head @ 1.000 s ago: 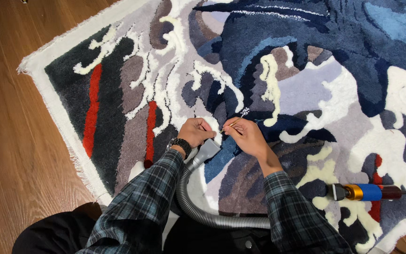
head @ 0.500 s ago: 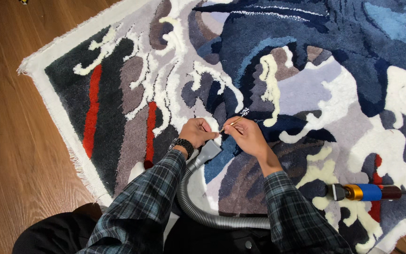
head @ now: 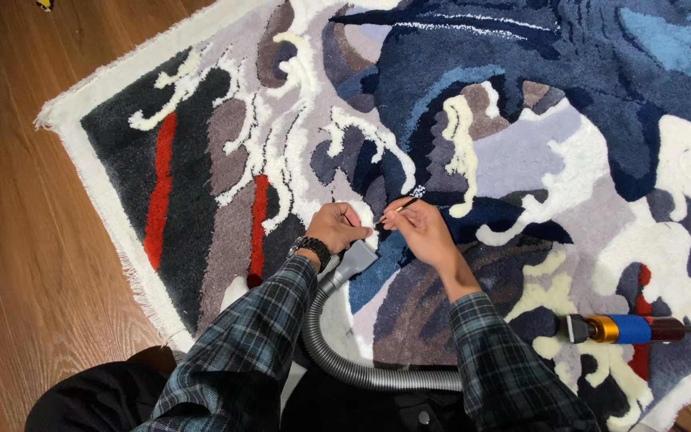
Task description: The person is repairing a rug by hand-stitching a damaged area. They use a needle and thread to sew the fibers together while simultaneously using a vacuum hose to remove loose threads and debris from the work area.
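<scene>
On the rug (head: 521, 160), near its middle, both hands meet over a dark blue patch. The left hand (head: 337, 228) is curled into a loose fist and rests on the pile, just above the grey nozzle (head: 355, 261) of a hose (head: 361, 364). The right hand (head: 421, 232) pinches a thin stick tool (head: 401, 206) between its fingertips, its tip pointing at the left hand. Well apart, at the right, a blue and gold trimmer (head: 625, 329) lies on the rug. Wooden floor (head: 17, 240) shows at the left.
</scene>
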